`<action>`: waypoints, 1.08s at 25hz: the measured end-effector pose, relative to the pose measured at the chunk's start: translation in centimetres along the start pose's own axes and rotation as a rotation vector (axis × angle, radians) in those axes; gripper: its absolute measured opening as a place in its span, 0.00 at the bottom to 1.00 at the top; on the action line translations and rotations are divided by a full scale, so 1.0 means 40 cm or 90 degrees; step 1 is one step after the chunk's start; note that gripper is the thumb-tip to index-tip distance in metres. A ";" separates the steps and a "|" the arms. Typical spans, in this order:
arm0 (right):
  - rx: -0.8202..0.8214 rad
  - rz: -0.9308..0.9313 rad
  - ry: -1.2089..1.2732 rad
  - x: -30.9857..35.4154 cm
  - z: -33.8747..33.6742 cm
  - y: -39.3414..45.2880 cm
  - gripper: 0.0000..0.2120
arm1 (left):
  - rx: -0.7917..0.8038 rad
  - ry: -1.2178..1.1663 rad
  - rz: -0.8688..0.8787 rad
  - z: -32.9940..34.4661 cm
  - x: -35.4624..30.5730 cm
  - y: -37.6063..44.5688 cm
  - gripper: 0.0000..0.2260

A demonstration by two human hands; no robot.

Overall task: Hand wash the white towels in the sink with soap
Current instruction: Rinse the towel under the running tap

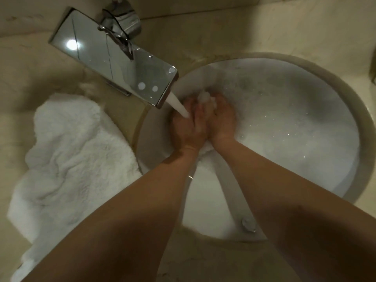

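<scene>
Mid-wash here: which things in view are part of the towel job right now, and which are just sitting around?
In the job:
- left hand and right hand, pressed together on a white towel
- running faucet
- sink of soapy water
- white towel on the counter, possibly waiting its turn

Lying about:
- beige counter
- sink stopper

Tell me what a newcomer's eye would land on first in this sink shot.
First, the two hands pressed side by side in the middle of the frame, left hand and right hand, with a white towel bunched in their grip under the water stream. That stream pours from the wide mirror-bright faucet at upper left into the round sink of soapy water. A second white towel lies crumpled on the counter, left of the sink.
</scene>
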State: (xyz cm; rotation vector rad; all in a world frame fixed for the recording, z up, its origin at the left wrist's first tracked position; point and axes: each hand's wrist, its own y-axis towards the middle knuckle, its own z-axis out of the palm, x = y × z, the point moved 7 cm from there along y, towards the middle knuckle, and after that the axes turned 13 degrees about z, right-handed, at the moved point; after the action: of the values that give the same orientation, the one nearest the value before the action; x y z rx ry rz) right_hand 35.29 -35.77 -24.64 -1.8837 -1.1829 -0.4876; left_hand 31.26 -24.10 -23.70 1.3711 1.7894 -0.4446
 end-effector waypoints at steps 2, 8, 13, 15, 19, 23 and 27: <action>-0.033 -0.069 -0.033 0.018 -0.004 0.014 0.21 | -0.004 0.054 0.059 0.005 -0.010 0.009 0.23; 0.004 -0.209 -0.105 0.044 0.009 0.033 0.21 | -0.013 0.136 0.112 0.028 0.004 0.021 0.20; 0.006 -0.064 -0.004 0.036 -0.001 0.021 0.14 | -0.047 0.141 0.084 0.011 -0.027 0.036 0.20; 0.038 -0.018 0.010 0.027 -0.015 0.002 0.07 | -0.024 0.189 -0.012 -0.004 -0.026 0.008 0.19; 0.037 0.037 -0.003 0.010 -0.044 -0.037 0.12 | -0.164 0.147 -0.298 -0.057 -0.041 -0.085 0.38; 0.101 0.141 0.069 0.006 -0.044 -0.050 0.10 | -0.098 -0.164 -0.643 -0.029 -0.008 -0.112 0.42; 0.120 0.130 0.099 0.019 -0.049 -0.074 0.15 | -0.160 -0.282 -0.585 -0.065 -0.017 -0.089 0.22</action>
State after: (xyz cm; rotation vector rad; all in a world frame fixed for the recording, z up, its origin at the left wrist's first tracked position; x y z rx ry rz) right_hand 33.28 -36.34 -21.69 -1.7484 -0.8915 -0.3876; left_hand 27.02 -23.93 -22.32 0.1772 1.9116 -0.8782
